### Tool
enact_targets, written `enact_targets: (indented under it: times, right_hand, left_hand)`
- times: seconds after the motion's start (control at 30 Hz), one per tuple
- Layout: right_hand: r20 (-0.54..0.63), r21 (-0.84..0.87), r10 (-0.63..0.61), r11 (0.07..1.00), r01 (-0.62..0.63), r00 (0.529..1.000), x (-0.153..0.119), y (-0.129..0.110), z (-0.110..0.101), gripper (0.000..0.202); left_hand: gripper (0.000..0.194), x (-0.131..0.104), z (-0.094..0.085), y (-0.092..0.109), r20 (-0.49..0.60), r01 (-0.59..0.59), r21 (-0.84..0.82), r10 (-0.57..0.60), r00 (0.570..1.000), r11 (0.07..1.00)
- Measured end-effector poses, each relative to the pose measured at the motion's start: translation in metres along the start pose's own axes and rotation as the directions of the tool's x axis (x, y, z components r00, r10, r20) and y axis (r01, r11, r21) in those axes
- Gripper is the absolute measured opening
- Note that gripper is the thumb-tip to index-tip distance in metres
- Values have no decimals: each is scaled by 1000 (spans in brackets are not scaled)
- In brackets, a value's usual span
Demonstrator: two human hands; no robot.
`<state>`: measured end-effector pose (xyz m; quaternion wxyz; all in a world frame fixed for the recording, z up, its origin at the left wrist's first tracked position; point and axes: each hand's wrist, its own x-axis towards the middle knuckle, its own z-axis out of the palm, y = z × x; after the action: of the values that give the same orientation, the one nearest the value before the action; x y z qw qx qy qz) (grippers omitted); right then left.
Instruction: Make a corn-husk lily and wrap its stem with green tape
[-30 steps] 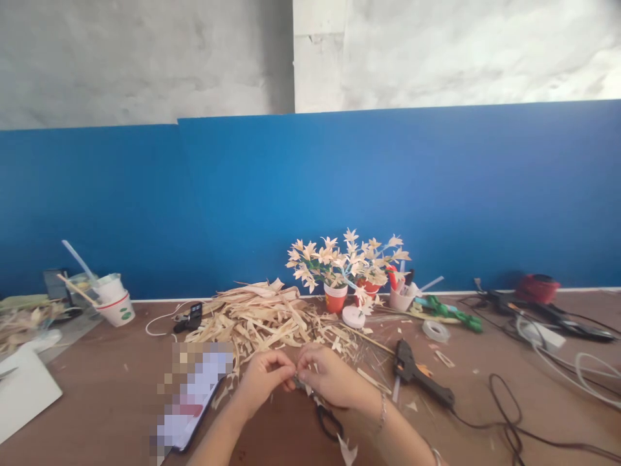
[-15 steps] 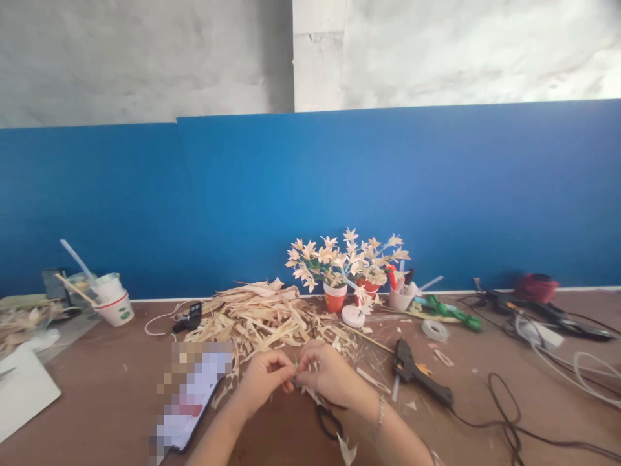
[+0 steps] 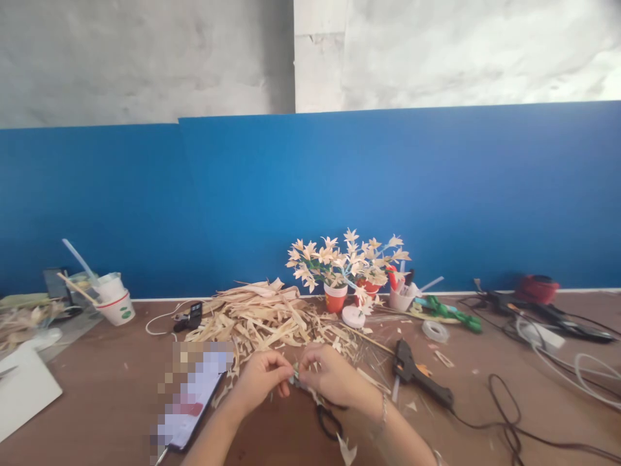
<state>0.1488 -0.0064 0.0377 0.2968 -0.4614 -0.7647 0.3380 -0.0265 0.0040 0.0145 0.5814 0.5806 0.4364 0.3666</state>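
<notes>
Over the brown surface point(image 3: 116, 388), just this side of the pale strip pile point(image 3: 262, 317), your left hand point(image 3: 266, 378) and right hand point(image 3: 330, 377) pinch a small pale-green piece point(image 3: 295, 373), mostly hidden, probably light, flimsy and easily creased, so grip its edges gently.

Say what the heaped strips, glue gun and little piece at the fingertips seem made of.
Heaped strips: probably dried husk or leaf, matte; pale, papery, curling.
Glue gun: likely molded plastic, dull black; smooth, uniform body.
Little piece: greenish; material too small to tell.
</notes>
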Motion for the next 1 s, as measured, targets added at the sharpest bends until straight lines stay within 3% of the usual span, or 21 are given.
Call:
enact_targets:
  times: [0.17, 0.27, 0.43, 0.57, 0.67, 0.8, 0.87, 1.0]
  right_hand:
    - [-153, -343, -107, 938, 48, 982, -4, -15, 4, 12]
    - [-166, -361, -127, 931, 60, 978, -4, -18, 4, 13]
    - [-24, 19, 21, 1000, -21, 999, 0, -3, 0, 8]
    - [203, 320, 148, 924, -208, 968, 3, 11, -4, 10]
    - [282, 381, 144, 891, -249, 949, 4, 14, -5, 13]
    - [232, 258, 172, 938, -230, 958, 3, 11, -2, 13]
    - [126, 156, 180, 967, -199, 976, 2, 8, 1, 12]
    - [-80, -2, 79, 997, -79, 994, 1, 4, 7, 4]
  left_hand:
    - [23, 2, -1, -1, -37, -1, 2, 1, 999, 1000]
    - [21, 2, -2, -1, -67, -20, 7, 21, 998, 1000]
    - [17, 1, -1, -1, -69, -60, 31, 62, 996, 998]
    - [16, -1, 2, -2, -10, -117, 30, 118, 993, 993]
    - [16, -2, 3, 0, 30, -155, 44, 153, 988, 987]
    - [16, -3, 3, 2, 33, -165, 70, 163, 986, 984]
    - [16, -3, 3, 2, 19, -141, 79, 140, 990, 987]
    - [15, -2, 2, -1, 1, -67, 48, 67, 998, 997]
